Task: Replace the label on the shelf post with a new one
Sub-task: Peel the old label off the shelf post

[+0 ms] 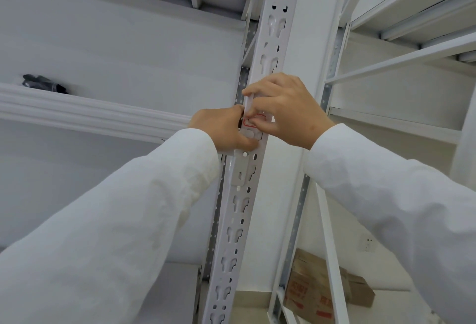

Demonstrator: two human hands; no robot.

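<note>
A white perforated shelf post (270,40) runs upward through the middle of the view. A small white label with a red border (253,120) lies on the post at hand height, mostly covered by fingers. My left hand (221,127) presses against the post from the left, its thumb just below the label. My right hand (286,109) comes from the right; its fingertips pinch the label's edge and its index finger rests on the post above. Both arms wear white sleeves.
White shelves extend left (90,115) and right (401,60) of the post. A dark object (43,82) lies on the left shelf. A brown cardboard box (322,287) sits on the floor lower right, near a wall socket (368,243).
</note>
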